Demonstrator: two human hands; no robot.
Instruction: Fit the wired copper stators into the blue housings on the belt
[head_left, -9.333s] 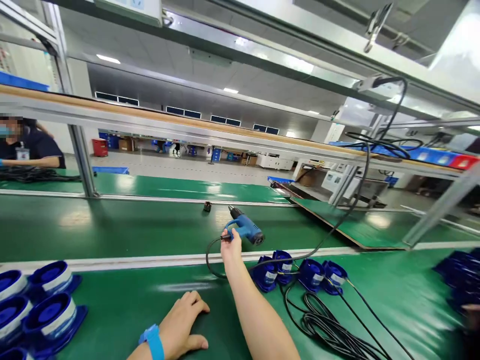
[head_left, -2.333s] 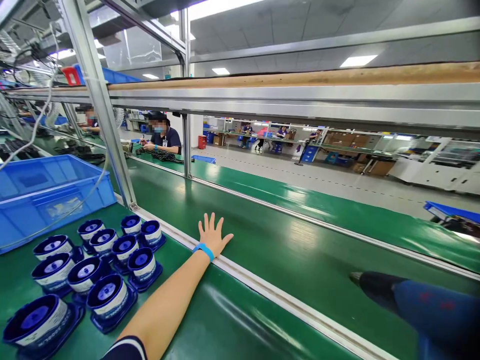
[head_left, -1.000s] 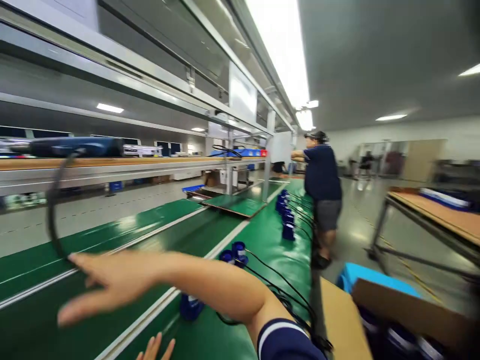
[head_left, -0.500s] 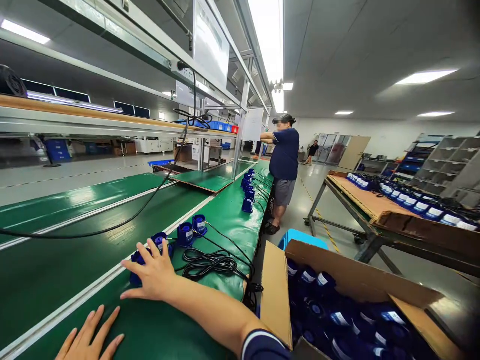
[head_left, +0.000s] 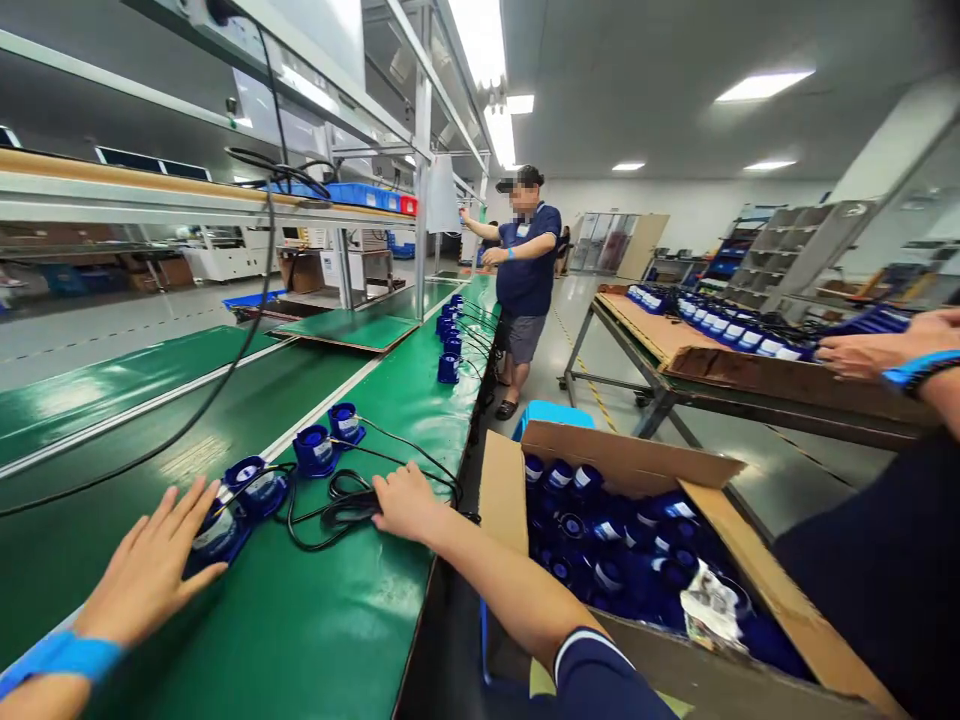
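Note:
My left hand [head_left: 146, 565] lies flat with fingers stretched, its fingertips against a blue cylindrical unit [head_left: 219, 530] with a white label, which it partly covers. Touching that unit is a second blue unit [head_left: 256, 487] with a thin lead. My right hand [head_left: 407, 505] has its fingers curled over one end of a looped black cable [head_left: 341, 505] on the green bench top [head_left: 322, 620]. Just beyond the coil stand two more blue units, a nearer one [head_left: 315, 450] and a farther one [head_left: 346, 424], their cables trailing toward the bench edge.
An open cardboard box [head_left: 502, 490] full of blue units stands to my right. Behind it is a trolley [head_left: 637, 340] with rows of units. A co-worker's hand [head_left: 862, 350] reaches over it. Another person [head_left: 529, 260] stands farther along the bench. A black cable [head_left: 247, 350] hangs at left.
My right hand has moved right from the blue units to the black cable and closed on it. My left hand has moved forward to the nearest unit. A co-worker's arm has appeared at right.

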